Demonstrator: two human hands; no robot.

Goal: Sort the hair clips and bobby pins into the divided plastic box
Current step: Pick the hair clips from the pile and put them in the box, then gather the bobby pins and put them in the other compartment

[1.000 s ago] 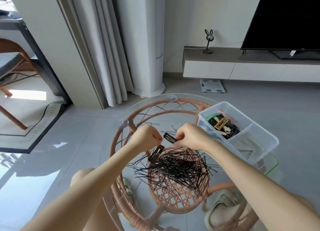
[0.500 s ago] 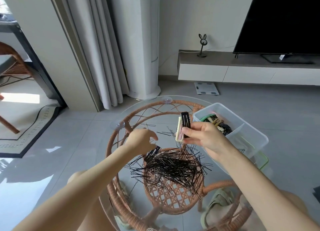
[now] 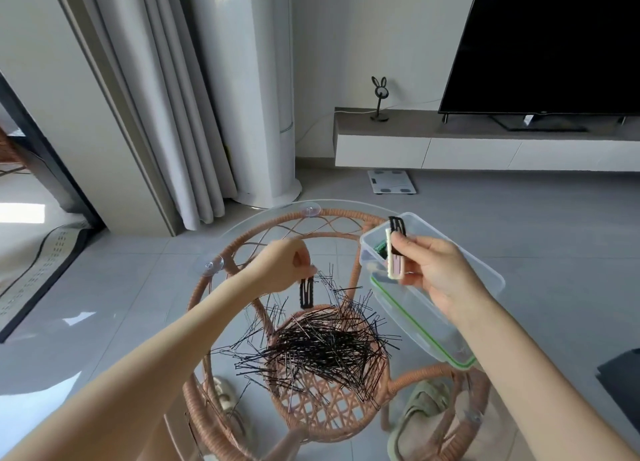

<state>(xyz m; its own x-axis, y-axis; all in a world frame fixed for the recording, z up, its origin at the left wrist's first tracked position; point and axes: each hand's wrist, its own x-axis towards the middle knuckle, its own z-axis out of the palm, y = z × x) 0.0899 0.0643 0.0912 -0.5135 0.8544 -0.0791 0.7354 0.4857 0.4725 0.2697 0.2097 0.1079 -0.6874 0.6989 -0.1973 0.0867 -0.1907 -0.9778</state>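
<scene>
Sorting about midway, judging by the pile | right hand (image 3: 440, 273) pinches stacked clips (image 3: 396, 253) over the divided box (image 3: 427, 226) | left hand (image 3: 284, 263) pinches a black clip (image 3: 307, 292) | most bobby pins (image 3: 325, 346) lie loose on bench (image 3: 249, 232)

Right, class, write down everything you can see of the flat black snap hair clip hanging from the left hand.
The flat black snap hair clip is a narrow oblong strip, seemingly thin metal, with long slots cut through it. It hangs almost upright, pinched at its top end by the left hand. Its lower end reaches the pile of black wire bobby pins; whether it touches them is unclear.
</scene>
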